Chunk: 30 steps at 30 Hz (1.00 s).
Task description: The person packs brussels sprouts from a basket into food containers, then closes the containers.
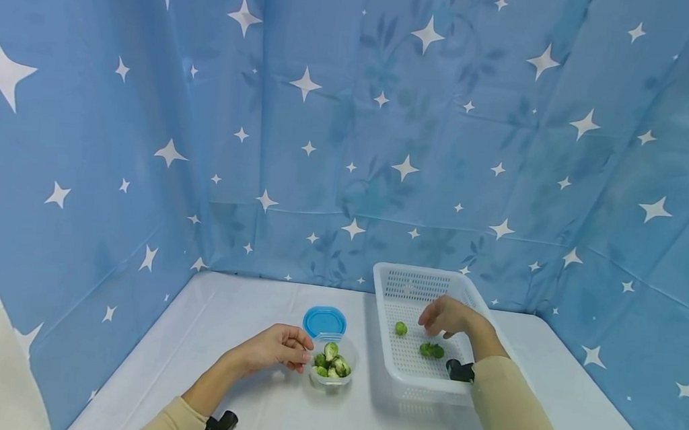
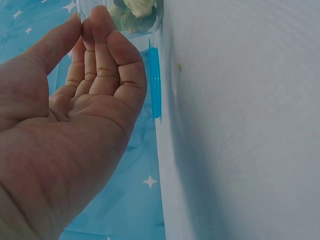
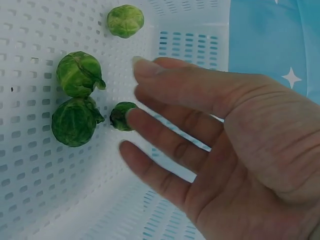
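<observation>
Landmark: a white rectangular plastic basket [image 1: 422,382] with perforated walls and base, standing on a white cloth-covered table [image 1: 286,419]. I reference every position to this basket.

Right hand [image 1: 453,314]: inside the basket, above its base. I read its fingers as loosely curved and spread, with thumb and fingertips apart; they hold nothing.

Basket contents: the right wrist view gives me four round green Brussels sprouts. One pale green sprout [image 3: 125,21] sits alone on the basket base. Two leafy green sprouts [image 3: 76,121] lie on the base, touching each other. One small dark green sprout [image 3: 122,116] lies on the base, partly behind a fingertip; I cannot tell whether the finger touches it.

Left hand [image 1: 273,350]: outside the basket, to its left. Thumb and fingers pinch the side of a small clear plastic container [image 1: 328,380] with rounded corners. This container is upright, left of the basket, level with its near end. It holds a heap of green Brussels sprouts [image 1: 340,366], some showing pale cut faces.

Lid: a bright blue plastic lid [image 1: 324,321] with a rounded outline lies flat on the table, left of the basket.

Backdrop: a blue fabric curtain [image 1: 339,123] printed with white four-pointed stars hangs behind the basket.
</observation>
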Available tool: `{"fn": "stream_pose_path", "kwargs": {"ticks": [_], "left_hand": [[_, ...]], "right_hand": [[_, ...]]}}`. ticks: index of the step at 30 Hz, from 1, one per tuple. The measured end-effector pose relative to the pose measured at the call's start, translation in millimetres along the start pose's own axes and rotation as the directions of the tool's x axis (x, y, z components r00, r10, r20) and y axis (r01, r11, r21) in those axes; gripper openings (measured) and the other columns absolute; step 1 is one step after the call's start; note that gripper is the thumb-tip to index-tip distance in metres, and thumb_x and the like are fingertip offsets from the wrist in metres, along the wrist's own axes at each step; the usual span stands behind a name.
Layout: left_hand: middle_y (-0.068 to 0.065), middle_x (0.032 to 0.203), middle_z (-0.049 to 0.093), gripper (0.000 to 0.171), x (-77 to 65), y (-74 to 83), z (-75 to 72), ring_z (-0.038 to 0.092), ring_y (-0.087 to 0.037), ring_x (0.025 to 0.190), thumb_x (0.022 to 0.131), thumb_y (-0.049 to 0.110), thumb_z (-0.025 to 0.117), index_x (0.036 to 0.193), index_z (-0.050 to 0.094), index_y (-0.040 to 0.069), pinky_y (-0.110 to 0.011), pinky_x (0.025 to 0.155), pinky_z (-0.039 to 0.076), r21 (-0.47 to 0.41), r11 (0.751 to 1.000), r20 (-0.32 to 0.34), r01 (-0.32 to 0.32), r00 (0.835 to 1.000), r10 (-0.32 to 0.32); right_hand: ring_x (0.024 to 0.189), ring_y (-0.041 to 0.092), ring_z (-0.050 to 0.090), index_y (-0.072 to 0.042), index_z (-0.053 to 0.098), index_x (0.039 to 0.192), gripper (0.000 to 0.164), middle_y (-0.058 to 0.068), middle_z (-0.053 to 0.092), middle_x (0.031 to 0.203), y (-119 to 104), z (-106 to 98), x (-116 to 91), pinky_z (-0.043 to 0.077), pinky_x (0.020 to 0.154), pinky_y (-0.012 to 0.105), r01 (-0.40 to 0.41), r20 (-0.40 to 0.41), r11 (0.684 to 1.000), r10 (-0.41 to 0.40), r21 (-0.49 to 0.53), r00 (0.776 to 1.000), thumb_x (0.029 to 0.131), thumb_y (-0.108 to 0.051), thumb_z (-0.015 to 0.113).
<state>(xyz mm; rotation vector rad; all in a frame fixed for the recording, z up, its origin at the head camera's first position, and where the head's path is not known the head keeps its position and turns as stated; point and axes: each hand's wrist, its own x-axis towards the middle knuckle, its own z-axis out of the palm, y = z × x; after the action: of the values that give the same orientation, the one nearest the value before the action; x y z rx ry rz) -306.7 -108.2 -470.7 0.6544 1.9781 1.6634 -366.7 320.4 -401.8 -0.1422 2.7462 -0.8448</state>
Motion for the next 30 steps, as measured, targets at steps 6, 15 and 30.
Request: {"fn": "stream_pose_path", "kwargs": {"ticks": [6, 15, 30], "left_hand": [[-0.023, 0.100, 0.072, 0.035, -0.6, 0.8, 0.3, 0.072, -0.019, 0.083, 0.099, 0.016, 0.072, 0.122, 0.062, -0.009, -0.037, 0.079, 0.061, 0.003, 1.000, 0.000, 0.002, 1.000, -0.002], [-0.008, 0.092, 0.073, 0.033, -1.2, 2.7, 0.2, 0.072, -0.019, 0.083, 0.100, 0.014, 0.071, 0.122, 0.062, -0.009, -0.037, 0.078, 0.060, 0.003, 1.000, 0.000, 0.005, 1.000, -0.005], [-0.009, 0.093, 0.073, 0.035, -1.1, 1.7, 0.7, 0.073, -0.020, 0.083, 0.099, 0.015, 0.072, 0.122, 0.061, -0.009, -0.038, 0.080, 0.061, 0.005, 1.000, -0.003, -0.001, 1.000, 0.001]], "right_hand": [[0.093, 0.022, 0.064, -0.009, 0.078, 0.102, 0.021, 0.006, 0.073, 0.100, 1.0, 2.5, 2.3, 0.062, 0.082, 0.046, -0.110, 0.045, 0.994, 0.110, -0.003, 0.993, 0.084, 0.000, 0.082], [0.092, 0.023, 0.066, -0.009, 0.078, 0.098, 0.020, 0.006, 0.074, 0.098, -2.5, 3.7, -3.5, 0.062, 0.080, 0.046, -0.162, 0.081, 0.986, 0.164, -0.026, 0.983, 0.082, 0.003, 0.081], [0.094, 0.022, 0.067, -0.006, 0.076, 0.093, 0.020, 0.006, 0.073, 0.101, -0.5, 5.5, -7.6, 0.063, 0.084, 0.045, -0.197, 0.113, 0.980, 0.200, -0.043, 0.973, 0.083, 0.011, 0.078]]}}
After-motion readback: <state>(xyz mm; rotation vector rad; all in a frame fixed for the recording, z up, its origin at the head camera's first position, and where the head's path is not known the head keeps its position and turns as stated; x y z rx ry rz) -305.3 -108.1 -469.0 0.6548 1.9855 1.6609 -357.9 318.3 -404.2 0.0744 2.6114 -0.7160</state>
